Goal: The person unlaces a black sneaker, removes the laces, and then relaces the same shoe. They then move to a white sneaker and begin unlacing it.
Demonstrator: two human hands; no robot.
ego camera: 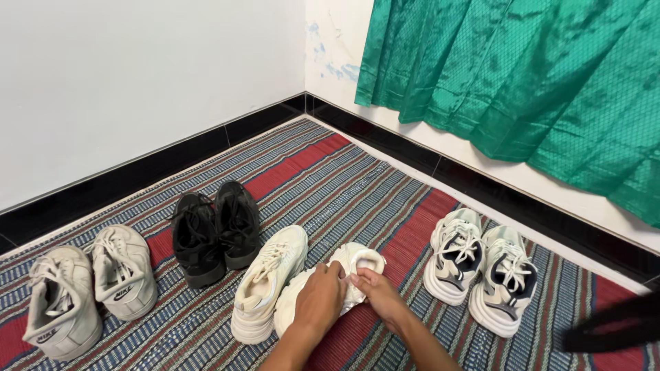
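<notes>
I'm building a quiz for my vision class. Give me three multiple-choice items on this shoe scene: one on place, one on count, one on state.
1. Where does the black pair stand?
A. Between the worn white pair and the cream shoes
B. Right under the curtain
C. At the far right of the mat

2. How many pairs of shoes are on the striped mat?
A. Two
B. Four
C. Six

3. What are the hands doing?
A. Both are on one cream shoe
B. Both hang free above the mat
C. Each holds a black shoe

Key: 1 A, since the worn white pair is to its left and the cream shoes to its right. 2 B, white, black, cream and grey-white. 3 A, the left hand and right hand both have a grip on the cream shoe beside its mate.
</notes>
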